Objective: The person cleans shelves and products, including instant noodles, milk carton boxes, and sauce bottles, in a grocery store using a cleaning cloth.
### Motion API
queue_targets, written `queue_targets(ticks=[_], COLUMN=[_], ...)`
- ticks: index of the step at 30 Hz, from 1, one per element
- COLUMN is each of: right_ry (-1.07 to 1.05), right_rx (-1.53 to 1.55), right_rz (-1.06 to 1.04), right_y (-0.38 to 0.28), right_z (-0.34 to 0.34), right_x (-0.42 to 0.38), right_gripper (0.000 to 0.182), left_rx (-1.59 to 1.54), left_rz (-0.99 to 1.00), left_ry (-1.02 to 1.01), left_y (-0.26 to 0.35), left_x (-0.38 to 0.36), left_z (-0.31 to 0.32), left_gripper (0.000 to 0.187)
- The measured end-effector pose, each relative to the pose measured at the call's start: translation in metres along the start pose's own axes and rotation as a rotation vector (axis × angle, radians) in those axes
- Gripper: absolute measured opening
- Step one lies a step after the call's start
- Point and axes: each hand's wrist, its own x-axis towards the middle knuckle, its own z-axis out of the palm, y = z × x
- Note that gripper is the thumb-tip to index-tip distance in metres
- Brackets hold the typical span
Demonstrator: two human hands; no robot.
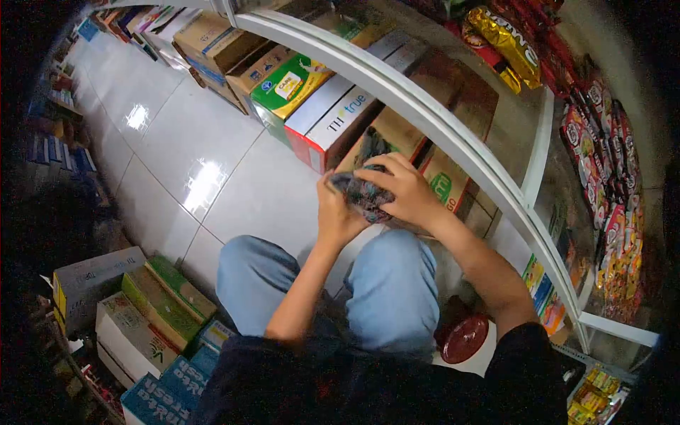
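A crumpled dark patterned cloth (363,193) is bunched between my two hands, above the floor in front of my knees. My left hand (340,216) grips it from the left and below, the thumb side facing up. From the right, my right hand (402,185) has its fingers curled over the top of the cloth. One end of the cloth sticks up towards the cartons behind it. Just beyond my hands stand a white and red carton (329,127) marked "TH true" and a brown carton (446,180) with a green logo.
A white-framed glass case (425,106) curves along my right, with snack packets (602,156) hanging beyond it. A green carton (290,85) stands in the row ahead. Boxes (134,319) are stacked at lower left. A dark red round object (464,338) lies beside my right knee.
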Motion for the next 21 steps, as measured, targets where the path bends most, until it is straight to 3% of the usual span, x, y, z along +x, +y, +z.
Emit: queue_targets(ticks=[2, 3, 5, 6, 10, 13, 15, 17, 18, 20, 21], right_ry=[-0.043, 0.01, 0.299, 0.395, 0.339, 0.267, 0.071, -0.051, -0.054, -0.169, -0.11], right_rx=[-0.082, -0.011, -0.371, -0.109, -0.099, -0.14, 0.284, -0.232, -0.229, -0.17, -0.142], right_rz=[-0.105, 0.052, 0.12, 0.565, 0.613, 0.682, 0.38, -0.123, -0.129, -0.07, -0.038], right_y=[0.032, 0.077, 0.183, 0.154, 0.126, 0.111, 0.077, 0.011, 0.007, 0.008, 0.022], right_z=[-0.002, 0.007, -0.019, -0.056, -0.056, -0.041, 0.012, 0.007, 0.006, 0.001, 0.0], right_x=[0.011, 0.009, 0.039, 0.054, 0.079, 0.079, 0.042, 0.028, 0.03, 0.029, 0.035], right_gripper=[0.051, 0.046, 0.043, 0.039, 0.039, 0.04, 0.048, 0.047, 0.047, 0.052, 0.052], left_rx=[-0.01, -0.024, -0.03, -0.024, -0.07, 0.031, -0.038, -0.178, -0.318, -0.314, -0.246], left_rz=[0.072, 0.084, 0.059, 0.06, 0.008, 0.006, 0.04, -0.013, -0.066, -0.107, -0.075], left_ry=[-0.064, -0.052, 0.004, 0.01, 0.008, -0.052, 0.185, 0.171, 0.16, 0.159, 0.026], left_y=[-0.002, -0.004, -0.011, -0.012, -0.011, -0.012, -0.024, -0.039, -0.043, -0.033, -0.032], left_x=[0.002, 0.0, -0.006, -0.005, -0.005, -0.008, -0.017, -0.024, -0.026, -0.018, -0.013], left_z=[-0.006, -0.003, 0.002, 0.003, 0.002, 0.006, 0.02, 0.029, 0.032, 0.027, 0.027], left_gripper=[0.074, 0.074, 0.076, 0.076, 0.078, 0.093, 0.101, 0.107, 0.112, 0.11, 0.112])
